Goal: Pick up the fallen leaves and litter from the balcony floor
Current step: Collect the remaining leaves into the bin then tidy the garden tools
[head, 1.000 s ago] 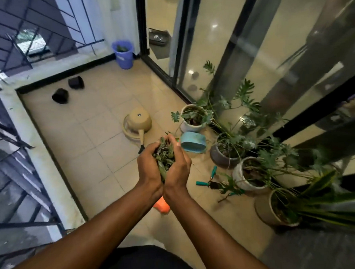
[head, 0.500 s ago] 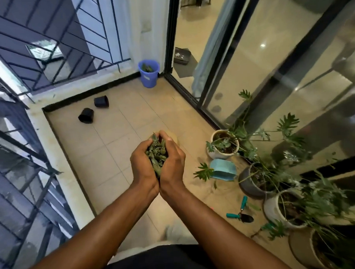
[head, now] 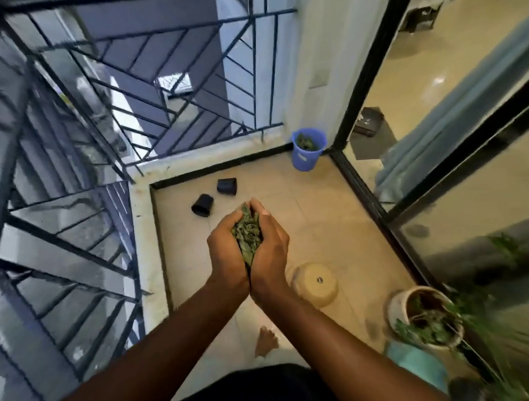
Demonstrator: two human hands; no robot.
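The left hand (head: 226,253) and right hand (head: 271,248) are cupped together round a clump of fallen leaves (head: 248,234), held above the balcony floor (head: 318,222). The blue bucket (head: 309,150) in the far corner already has leaves in it. I'd judge this load goes there next.

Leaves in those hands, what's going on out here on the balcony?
A person is clearing up. The left hand and right hand are cupped together around a clump of green leaves, held above the tiled floor. A blue bin in the far corner already has some leaves inside, so the handful is probably headed there. Two black pots lie tipped over on the floor beyond the hands.
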